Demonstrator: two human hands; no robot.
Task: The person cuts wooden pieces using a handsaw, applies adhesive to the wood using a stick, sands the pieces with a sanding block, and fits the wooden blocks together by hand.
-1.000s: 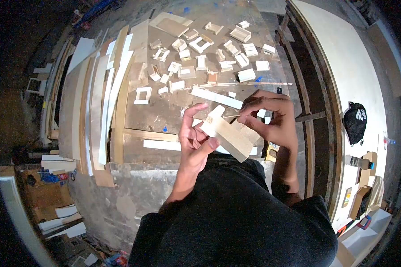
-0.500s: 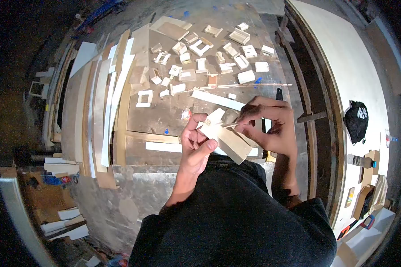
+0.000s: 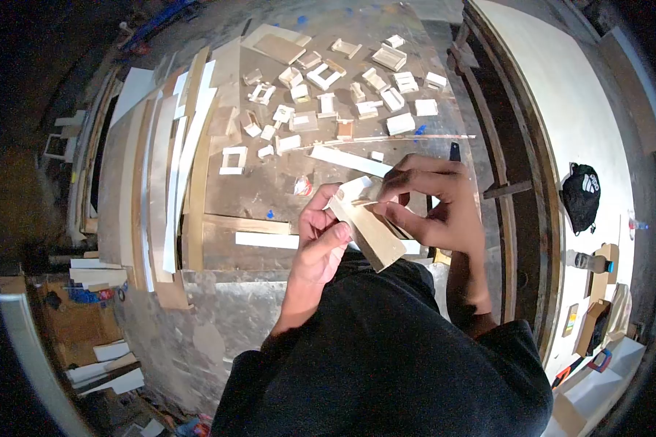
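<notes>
My left hand grips a small pale wooden piece made of joined flat boards, with the thumb on its near side. The longer board slants down towards my body. At the upper end of that piece, my right hand is closed, thumb and fingers pinched together close to the wood. Something small and thin seems to be between those fingertips, too small to name. Beyond my hands, several small wooden frames and boxes lie scattered over the brown work surface.
Long boards are stacked on the left. A white strip and a wooden strip lie near my hands. On the right, a pale bench top holds a black drawstring bag, a bottle and an open box.
The wooden piece has turned slightly in my left hand, its upper end showing differently. My right hand's fingertips have shifted a little to the left, still pinched.
</notes>
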